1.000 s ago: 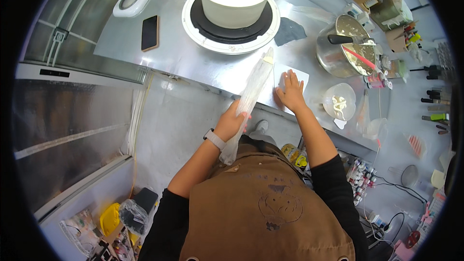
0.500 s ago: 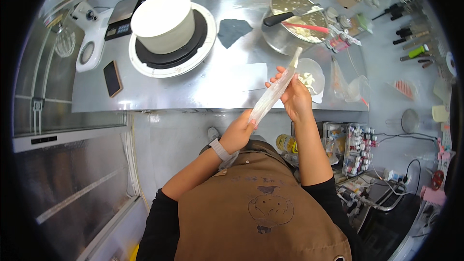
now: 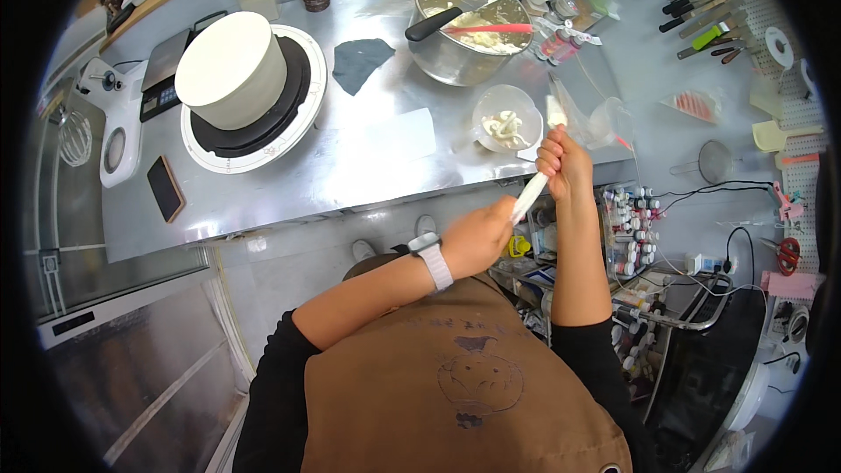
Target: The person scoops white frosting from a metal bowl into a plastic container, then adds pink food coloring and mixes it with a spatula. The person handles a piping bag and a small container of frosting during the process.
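Observation:
A white, cream-filled piping bag (image 3: pixel 529 198) slants between my two hands, its tip end pointing up and away. My right hand (image 3: pixel 565 160) is closed around it just below the tip end. Lower and to the left, my left hand (image 3: pixel 479 236) grips the bag's tail, slightly blurred. A clear plastic bowl (image 3: pixel 484 112) holding piped white cream (image 3: pixel 505 128) is on the steel table beside my right hand. Behind it stands a steel mixing bowl (image 3: pixel 451 67) with pale cream, a black-handled spatula (image 3: pixel 434 24) and a red spatula (image 3: pixel 491 28).
A smooth white cake (image 3: pixel 229 70) sits on a black board (image 3: pixel 293 92) atop a white turntable (image 3: pixel 317 96) at the left. A blue-grey cloth (image 3: pixel 362 64), white sheet (image 3: pixel 407 134) and phone (image 3: pixel 166 188) lie on the steel table (image 3: pixel 289 193). Tools hang on the right wall.
My hands and the piping bag have shifted right in view. My right hand has gone from loosely cradling the bag to wrapping around it near the tip. The view has turned rightward.

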Available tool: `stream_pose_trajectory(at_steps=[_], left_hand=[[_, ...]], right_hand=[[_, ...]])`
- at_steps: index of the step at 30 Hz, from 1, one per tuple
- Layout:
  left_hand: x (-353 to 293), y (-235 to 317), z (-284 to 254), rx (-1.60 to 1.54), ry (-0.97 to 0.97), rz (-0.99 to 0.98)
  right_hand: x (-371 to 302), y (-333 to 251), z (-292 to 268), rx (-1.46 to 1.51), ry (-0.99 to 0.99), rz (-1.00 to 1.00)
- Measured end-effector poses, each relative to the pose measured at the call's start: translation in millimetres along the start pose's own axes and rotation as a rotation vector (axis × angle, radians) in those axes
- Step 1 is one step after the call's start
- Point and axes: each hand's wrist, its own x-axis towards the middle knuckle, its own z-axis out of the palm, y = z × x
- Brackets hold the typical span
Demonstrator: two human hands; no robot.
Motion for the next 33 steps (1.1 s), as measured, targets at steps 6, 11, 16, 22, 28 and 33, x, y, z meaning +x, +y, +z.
stream_pose_trajectory(at_steps=[6,11,16,22,28,33], left_hand=[[-0.1,6.7,-4.7,0.073,-0.001,0.092],[-11.4,2.9,-11.5,0.166,-0.028,0.1],[-24.9,10.6,-23.1,0.194,-0.057,0.117],[-73.4,-1.8,-45.0,0.198,-0.049,0.122],[-119.2,-74.4,-95.2,0.276,0.088,-0.363],[-125.9,-119.6,-110.3,0.218,0.248,-0.473]], right_hand=[[38.4,-9.3,-6.9,-0.012,0.102,0.302],[65.2,-5.6,-9.6,-0.083,0.163,0.415],[87.7,-6.1,-14.9,-0.09,0.146,0.457],[80.6,-42.8,-23.4,-0.484,0.211,0.224],[63.4,-48.1,-39.1,-0.858,-0.151,0.371],[64.1,-9.3,-60.1,-1.018,-0.042,0.278]])
